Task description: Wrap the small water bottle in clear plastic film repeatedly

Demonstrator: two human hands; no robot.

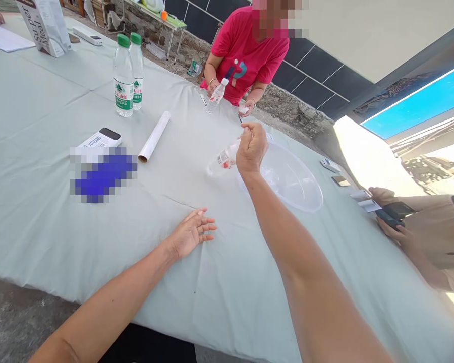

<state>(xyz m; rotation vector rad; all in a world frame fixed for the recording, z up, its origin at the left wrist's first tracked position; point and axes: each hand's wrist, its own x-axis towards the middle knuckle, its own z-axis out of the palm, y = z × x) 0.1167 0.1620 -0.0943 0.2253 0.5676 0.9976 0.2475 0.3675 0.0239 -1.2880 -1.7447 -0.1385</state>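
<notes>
Gripping a red-labelled bottle (226,160) by one end in the right hand (251,148), with fingers curled round it, tilted at the left edge of the clear basin (295,176). Holding nothing in the left hand (192,233), with fingers spread apart, left of the basin and nearer the body; cannot tell if touching the tablecloth (227,282). Could wet the cloth left of the basin if uncapped, not empty and tipped the wrong way; cannot tell cap or fill level behind fist and blur. Could lose the bottle through a one-handed, end-only grip. Could nudge the basin by swinging too low, being probably light.

Counting outward from the basin: beyond and left, one similar bottle (217,96) in a co-worker's hand (212,88); well left, two green-capped bottles (123,83); between those and the basin, one white roll (154,137); just right, one white device (330,165) and one phone-like slab (340,181).
</notes>
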